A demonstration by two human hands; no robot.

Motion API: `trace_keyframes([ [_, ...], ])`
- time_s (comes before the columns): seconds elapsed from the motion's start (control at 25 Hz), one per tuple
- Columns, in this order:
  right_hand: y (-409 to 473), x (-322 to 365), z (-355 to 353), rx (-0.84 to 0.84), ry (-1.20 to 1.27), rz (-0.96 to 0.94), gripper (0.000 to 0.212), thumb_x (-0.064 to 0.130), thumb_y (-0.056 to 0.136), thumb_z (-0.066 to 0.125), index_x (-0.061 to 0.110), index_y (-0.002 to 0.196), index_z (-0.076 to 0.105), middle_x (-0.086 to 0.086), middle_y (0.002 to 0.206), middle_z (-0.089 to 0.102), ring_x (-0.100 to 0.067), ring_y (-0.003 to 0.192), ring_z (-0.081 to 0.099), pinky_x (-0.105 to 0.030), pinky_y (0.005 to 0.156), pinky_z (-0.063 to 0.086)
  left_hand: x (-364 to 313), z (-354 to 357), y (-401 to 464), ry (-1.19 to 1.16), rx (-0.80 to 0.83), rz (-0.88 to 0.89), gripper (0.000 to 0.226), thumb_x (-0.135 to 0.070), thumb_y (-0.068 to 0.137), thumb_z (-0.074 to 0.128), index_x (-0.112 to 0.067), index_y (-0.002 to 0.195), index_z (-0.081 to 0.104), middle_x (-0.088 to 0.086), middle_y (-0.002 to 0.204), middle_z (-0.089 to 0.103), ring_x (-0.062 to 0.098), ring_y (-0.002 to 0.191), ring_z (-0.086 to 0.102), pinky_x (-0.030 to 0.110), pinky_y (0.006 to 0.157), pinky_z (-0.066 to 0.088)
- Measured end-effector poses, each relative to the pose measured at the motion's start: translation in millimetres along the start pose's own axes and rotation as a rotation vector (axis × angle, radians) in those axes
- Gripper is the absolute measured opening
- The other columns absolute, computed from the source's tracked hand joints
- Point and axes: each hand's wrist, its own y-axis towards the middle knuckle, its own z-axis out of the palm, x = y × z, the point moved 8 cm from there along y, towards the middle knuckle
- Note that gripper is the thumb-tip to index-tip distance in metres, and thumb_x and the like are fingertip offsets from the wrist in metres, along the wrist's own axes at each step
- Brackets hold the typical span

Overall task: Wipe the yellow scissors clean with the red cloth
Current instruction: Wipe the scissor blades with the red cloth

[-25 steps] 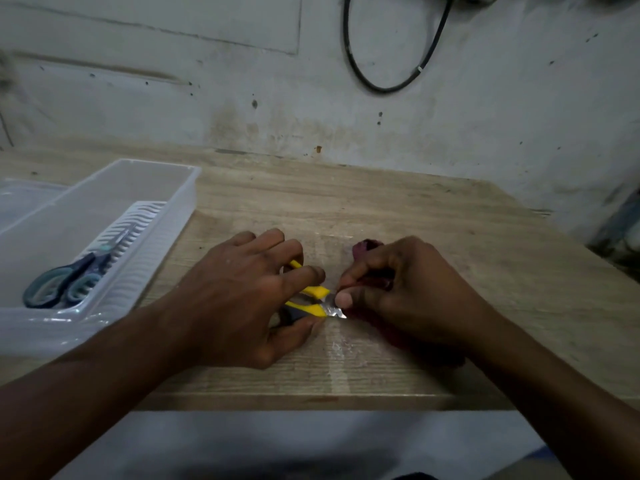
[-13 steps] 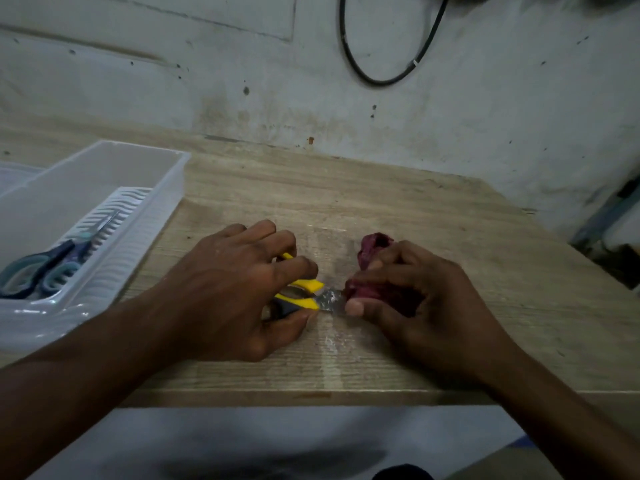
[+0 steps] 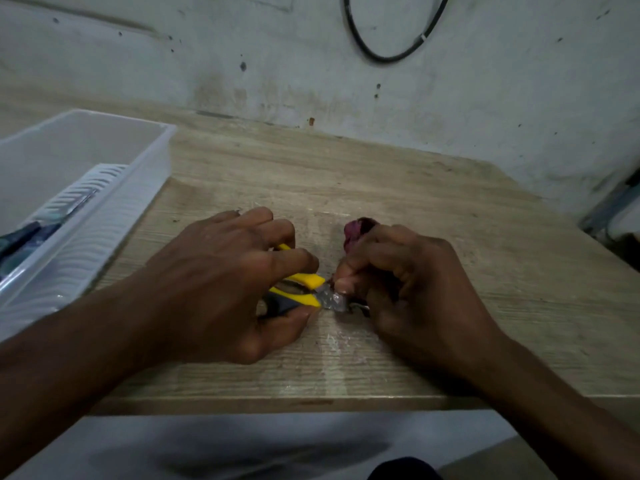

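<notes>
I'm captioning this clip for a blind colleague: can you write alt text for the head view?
A person's left hand holds yellow scissors on a wooden table while the right hand presses a bunched red cloth against the blades. A clear plastic bin with blue-handled scissors sits at the left.

the left hand [image 3: 221, 285] covers most of the yellow scissors [image 3: 299, 289]; the right hand [image 3: 408, 285] hides most of the red cloth [image 3: 356, 230] and the blade tips. blue scissors [image 3: 20, 240] in the bin [image 3: 152, 161] are cut off at the left edge.
</notes>
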Motion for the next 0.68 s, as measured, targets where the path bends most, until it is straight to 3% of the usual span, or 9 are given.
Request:
trace_keyframes([
  [0.16, -13.4, 10.5, -2.0, 0.073, 0.031, -0.063, 0.013, 0.019, 0.081, 0.071, 0.030, 0.085, 0.078, 0.017, 0.089, 0.071, -0.004, 0.086, 0.064, -0.032, 0.070, 0.054, -0.2, 2.9, 0.1, -0.025, -0.003, 0.008, 0.044, -0.061, 0.084, 0.059, -0.032, 0.114, 0.072, -0.005, 0.097, 0.063, 0.020, 0.085, 0.058, 0.037, 0.069, 0.051],
  [0.32, 4.4, 9.3, 4.1, 0.030, -0.016, -0.025, 0.022, 0.009, 0.079, 0.079, 0.030, 0.084, 0.078, 0.014, 0.087, 0.072, -0.005, 0.084, 0.061, -0.036, 0.071, 0.053, 1.3, 1.7, 0.1, -0.031, -0.009, 0.000, 0.047, -0.062, 0.085, 0.057, -0.030, 0.116, 0.072, -0.004, 0.096, 0.063, 0.020, 0.083, 0.057, 0.038, 0.066, 0.051],
  [0.44, -13.8, 12.6, 4.4, 0.046, -0.057, -0.063, 0.016, 0.017, 0.080, 0.079, 0.032, 0.086, 0.079, 0.016, 0.093, 0.072, -0.008, 0.087, 0.060, -0.036, 0.070, 0.053, 2.7, 2.7, -0.3, -0.020, -0.003, -0.027, 0.049, -0.066, 0.084, 0.053, -0.034, 0.117, 0.071, -0.006, 0.098, 0.063, 0.019, 0.085, 0.058, 0.034, 0.069, 0.050],
  [0.52, -23.0, 4.5, -3.2, 0.001, -0.125, -0.028, 0.011, 0.033, 0.084, 0.071, 0.034, 0.090, 0.080, 0.020, 0.100, 0.071, -0.011, 0.090, 0.057, -0.037, 0.069, 0.052, 3.6, 2.8, -0.8, -0.008, -0.010, -0.041, 0.049, -0.066, 0.083, 0.051, -0.035, 0.115, 0.071, -0.007, 0.098, 0.064, 0.019, 0.087, 0.059, 0.033, 0.070, 0.050],
  [0.68, -35.5, 2.6, -4.2, 0.007, -0.268, 0.021, 0.035, 0.048, 0.090, 0.061, 0.037, 0.118, 0.077, 0.022, 0.135, 0.066, -0.023, 0.115, 0.058, -0.049, 0.087, 0.054, 3.3, 0.3, -1.8, -0.004, -0.027, -0.049, 0.048, -0.065, 0.082, 0.052, -0.034, 0.114, 0.071, -0.008, 0.096, 0.064, 0.020, 0.086, 0.059, 0.034, 0.071, 0.049],
])
